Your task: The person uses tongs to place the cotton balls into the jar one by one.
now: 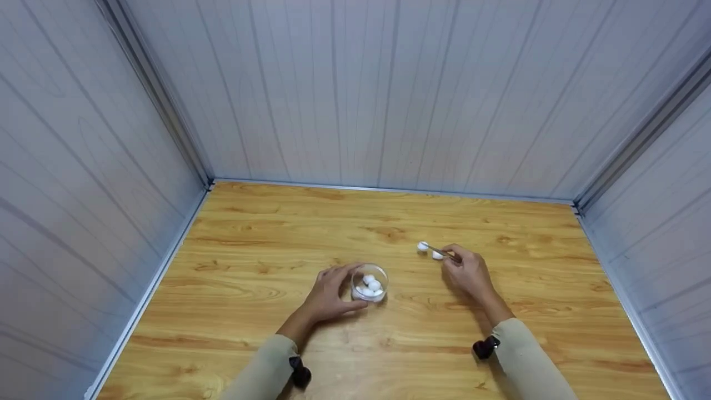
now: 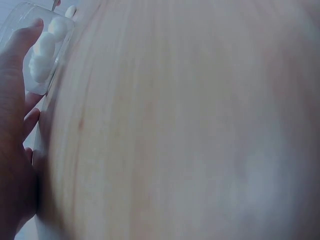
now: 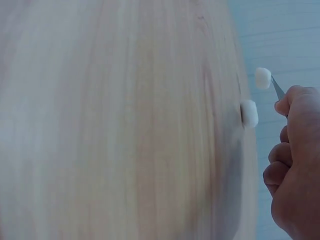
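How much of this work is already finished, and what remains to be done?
Apparently done: several white balls lie in the clear cup, which the left hand holds. In hand: the right hand grips tweezers with one ball at their tip. Probably left: putting in that ball and the other one on the table.

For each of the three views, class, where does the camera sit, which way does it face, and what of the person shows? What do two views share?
Head: worn on the head, facing forward and down at the table; left hand, right hand and sleeves show.
Left wrist: facing the clear cup of white balls; left hand shows.
Right wrist: facing the tweezers; right hand shows.
Shared: head and right wrist both show the tweezers.
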Demonstrator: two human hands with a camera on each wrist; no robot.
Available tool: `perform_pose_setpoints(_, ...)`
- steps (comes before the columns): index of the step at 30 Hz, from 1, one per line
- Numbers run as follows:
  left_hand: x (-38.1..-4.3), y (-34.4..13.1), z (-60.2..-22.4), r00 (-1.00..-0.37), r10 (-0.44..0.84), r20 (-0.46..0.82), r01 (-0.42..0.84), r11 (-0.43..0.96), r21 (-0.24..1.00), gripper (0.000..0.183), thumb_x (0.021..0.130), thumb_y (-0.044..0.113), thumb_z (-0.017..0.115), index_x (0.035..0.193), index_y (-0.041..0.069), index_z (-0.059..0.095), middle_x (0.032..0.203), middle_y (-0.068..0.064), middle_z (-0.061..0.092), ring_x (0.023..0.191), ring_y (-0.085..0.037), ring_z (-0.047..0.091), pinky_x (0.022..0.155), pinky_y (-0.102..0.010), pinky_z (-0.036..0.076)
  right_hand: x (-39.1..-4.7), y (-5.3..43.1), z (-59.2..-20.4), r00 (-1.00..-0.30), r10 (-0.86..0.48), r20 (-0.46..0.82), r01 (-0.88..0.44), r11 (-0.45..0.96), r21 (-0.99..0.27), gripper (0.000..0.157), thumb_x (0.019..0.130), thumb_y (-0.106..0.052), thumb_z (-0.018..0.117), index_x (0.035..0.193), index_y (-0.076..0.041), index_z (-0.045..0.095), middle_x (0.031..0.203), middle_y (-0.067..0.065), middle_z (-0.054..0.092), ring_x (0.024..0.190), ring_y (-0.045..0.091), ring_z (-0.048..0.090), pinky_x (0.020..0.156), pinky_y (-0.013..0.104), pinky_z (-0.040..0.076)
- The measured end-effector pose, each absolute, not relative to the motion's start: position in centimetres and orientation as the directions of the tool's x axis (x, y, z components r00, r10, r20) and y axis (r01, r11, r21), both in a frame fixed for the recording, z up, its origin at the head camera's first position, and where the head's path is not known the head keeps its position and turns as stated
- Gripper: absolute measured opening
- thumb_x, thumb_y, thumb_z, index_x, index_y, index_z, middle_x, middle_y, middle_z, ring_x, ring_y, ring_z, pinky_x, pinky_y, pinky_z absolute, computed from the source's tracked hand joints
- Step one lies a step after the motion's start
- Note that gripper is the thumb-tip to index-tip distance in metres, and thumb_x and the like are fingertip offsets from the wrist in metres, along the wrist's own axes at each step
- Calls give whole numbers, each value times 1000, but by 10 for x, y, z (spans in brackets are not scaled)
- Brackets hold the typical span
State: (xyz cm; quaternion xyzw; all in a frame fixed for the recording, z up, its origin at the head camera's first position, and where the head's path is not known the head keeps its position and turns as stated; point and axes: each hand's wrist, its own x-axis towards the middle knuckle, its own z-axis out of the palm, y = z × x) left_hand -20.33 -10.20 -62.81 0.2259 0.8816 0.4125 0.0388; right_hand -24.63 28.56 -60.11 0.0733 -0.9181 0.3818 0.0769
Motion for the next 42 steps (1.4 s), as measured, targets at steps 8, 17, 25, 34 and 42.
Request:
perform_pose_setpoints(8,-204,-102,-630,-897,430,106,357,560,748,89,91,54,90,168,26,53,168,-8,62,159,-44,52,134,-72,28,-250,286,-594,-975,-73,210,-200,700,-685,17,109,-12,72,122,-8,81,80,8,72,67,11,52,67,27,42)
perform_pose_setpoints(17,-205,-102,-628,-894,431,124,372,557,743,89,90,51,92,167,24,54,166,-10,63,157,-44,53,132,-74,29,-249,285,-593,-975,-69,210,-198,698,-688,16,108,-12,73,121,-9,82,79,7,69,67,12,50,67,28,41)
perform_pose_setpoints(25,-205,-102,-629,-893,430,129,376,561,737,91,90,52,92,167,23,53,166,-10,63,157,-43,54,132,-72,30,-248,281,-589,-970,-92,227,-226,693,-685,14,108,-10,73,119,-9,81,77,6,67,66,10,48,66,27,40)
perform_pose_setpoints(34,-204,-102,-629,-902,418,106,349,563,749,91,90,52,91,167,20,53,167,-12,62,158,-44,53,132,-72,29,-244,275,-586,-963,-111,245,-256,659,-708,16,107,-8,71,118,-7,82,72,2,66,58,4,40,59,23,34)
perform_pose_setpoints(42,-206,-102,-629,-902,420,95,342,563,753,91,91,54,91,168,24,52,168,-11,61,160,-44,51,133,-71,28,-242,269,-583,-946,-126,298,-306,654,-692,13,104,-5,74,114,-8,83,72,-3,62,61,2,41,61,23,36)
